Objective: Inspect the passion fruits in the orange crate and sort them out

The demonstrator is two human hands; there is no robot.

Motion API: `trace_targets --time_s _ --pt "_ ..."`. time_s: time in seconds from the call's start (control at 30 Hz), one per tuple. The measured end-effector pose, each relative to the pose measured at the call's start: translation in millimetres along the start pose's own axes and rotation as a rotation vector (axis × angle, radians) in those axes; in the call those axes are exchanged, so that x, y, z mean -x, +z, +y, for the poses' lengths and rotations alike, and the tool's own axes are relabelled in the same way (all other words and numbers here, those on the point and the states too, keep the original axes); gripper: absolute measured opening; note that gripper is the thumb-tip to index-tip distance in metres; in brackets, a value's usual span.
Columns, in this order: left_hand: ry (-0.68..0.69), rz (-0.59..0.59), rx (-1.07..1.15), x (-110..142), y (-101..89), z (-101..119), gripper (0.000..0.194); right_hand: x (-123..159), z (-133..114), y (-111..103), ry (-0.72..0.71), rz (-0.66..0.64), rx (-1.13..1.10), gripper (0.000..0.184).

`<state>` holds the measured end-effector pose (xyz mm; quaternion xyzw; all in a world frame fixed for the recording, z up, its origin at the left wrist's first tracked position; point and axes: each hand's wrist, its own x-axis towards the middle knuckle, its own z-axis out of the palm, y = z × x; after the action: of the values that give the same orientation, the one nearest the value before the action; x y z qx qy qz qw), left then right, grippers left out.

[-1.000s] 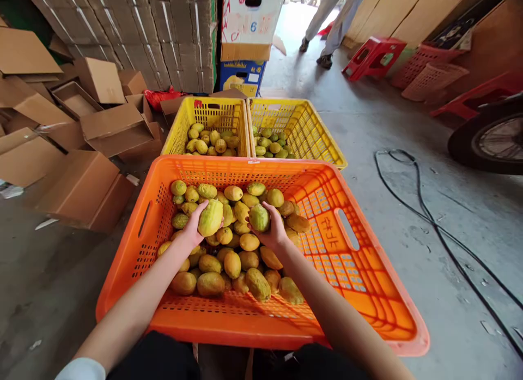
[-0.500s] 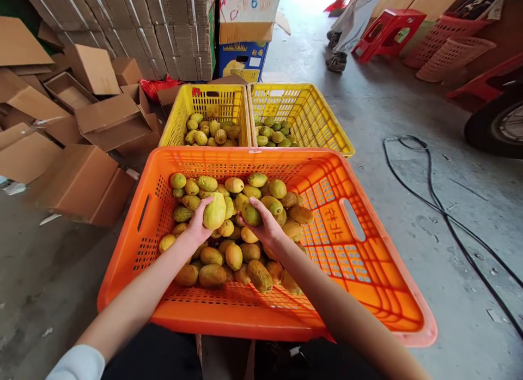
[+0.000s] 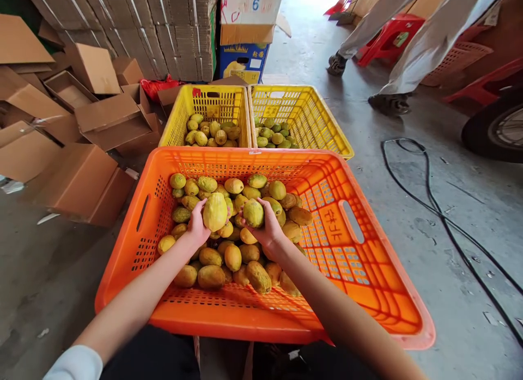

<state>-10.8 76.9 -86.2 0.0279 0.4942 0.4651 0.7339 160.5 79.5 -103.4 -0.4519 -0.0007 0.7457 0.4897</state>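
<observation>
My left hand (image 3: 198, 225) is closed round a yellow fruit (image 3: 214, 211), its grip curled about the side and underneath, with the thumb up along the near edge. My right hand (image 3: 270, 227) has a greener, rounder fruit (image 3: 254, 213) pinched between thumb and fingers. I hold the two side by side, a little apart, above the loose fruit (image 3: 211, 276) in the big orange basket (image 3: 245, 325). That loose fruit, yellow to brownish with some green, lies heaped over the left and middle of the basket, while the slatted floor shows on the right. My forearms reach in over the near rim.

Just beyond the far rim, two yellow crates stand side by side. The left crate (image 3: 175, 121) holds yellowish fruit, and the right crate (image 3: 327, 118) holds greener fruit, gathered toward its left side. Cardboard boxes (image 3: 77, 178) lie jumbled on the floor to my left, and a blue box (image 3: 244, 61) stands behind the crates with a white and brown box (image 3: 251, 12) on top. To my right, a black cable (image 3: 435, 205) loops over the floor (image 3: 392, 205). Farther off, a person in pale trousers (image 3: 420, 53) is beside a red stool (image 3: 386, 39), near a wheel (image 3: 498, 126).
</observation>
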Motion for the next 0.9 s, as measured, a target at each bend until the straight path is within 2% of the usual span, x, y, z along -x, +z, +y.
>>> trace_targets --time_s 0.13,0.27,0.4,0.47,0.57,0.63,0.73,0.9 --pt "-0.014 0.006 0.142 2 1.4 1 0.042 2 -3 2 0.068 0.028 -0.073 0.020" --pt "-0.026 0.013 0.130 3 2.2 1 0.035 -2 -2 -2 0.074 0.016 -0.035 0.024" --pt "-0.019 0.022 0.108 0 -0.2 0 0.013 -12 7 -11 -0.058 -0.049 0.136 0.028" --pt "-0.014 0.040 0.130 -1 -0.4 -1 0.011 -15 12 -13 -0.128 -0.071 0.177 0.029" --pt "0.005 0.129 0.144 -1 1.1 -1 0.009 -13 16 -10 -0.208 -0.051 0.220 0.035" --pt "0.010 0.159 0.140 -1 2.2 0 0.015 -8 15 -8 -0.252 -0.024 0.246 0.042" --pt "-0.004 0.139 0.158 -2 2.1 2 0.026 1 12 -4 -0.261 -0.016 0.249 0.050" --pt "-0.103 0.056 0.203 -4 -0.5 2 0.042 1 10 -3 -0.264 -0.029 0.233 0.039"
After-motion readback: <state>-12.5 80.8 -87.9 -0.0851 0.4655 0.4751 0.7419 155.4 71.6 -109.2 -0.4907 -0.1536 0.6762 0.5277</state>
